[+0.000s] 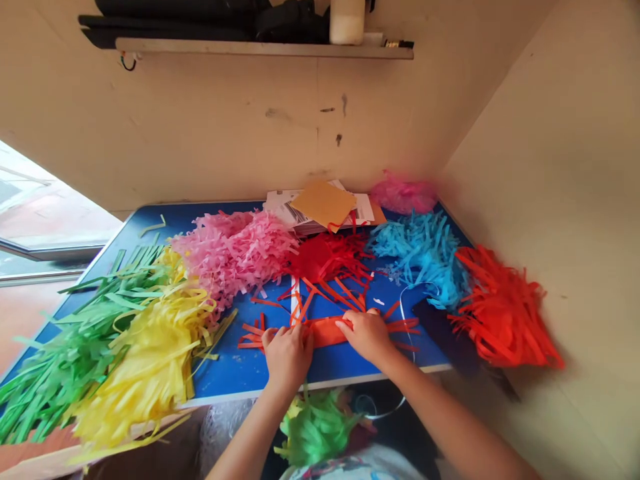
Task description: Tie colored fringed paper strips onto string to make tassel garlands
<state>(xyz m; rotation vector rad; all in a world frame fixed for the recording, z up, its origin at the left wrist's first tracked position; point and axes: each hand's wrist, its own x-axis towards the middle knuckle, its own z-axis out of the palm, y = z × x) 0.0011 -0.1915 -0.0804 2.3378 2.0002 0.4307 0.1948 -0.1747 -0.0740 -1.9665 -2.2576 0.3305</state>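
An orange-red piece of fringed tissue paper (327, 332) lies across the blue table near its front edge, its cut strips spreading out at both ends. My left hand (289, 353) is closed over its left part, fingers curled. On the right part, my right hand (369, 335) grips it with bent fingers, the thumb pointing inward. A smooth band of the paper shows between the hands. Loose orange strips (345, 291) lie just beyond it, beside a pile of red fringed paper (323, 257). The fingertips are partly hidden.
Pink (240, 250), yellow (155, 360), green (65, 373) and blue fringed paper (423, 250) surround the work spot. More red-orange fringe (507, 310) hangs at the right edge. Papers (325, 205) are stacked by the wall under a shelf (265, 49). A white ribbon (403, 313) trails off the front; green fringe (320, 427) lies below.
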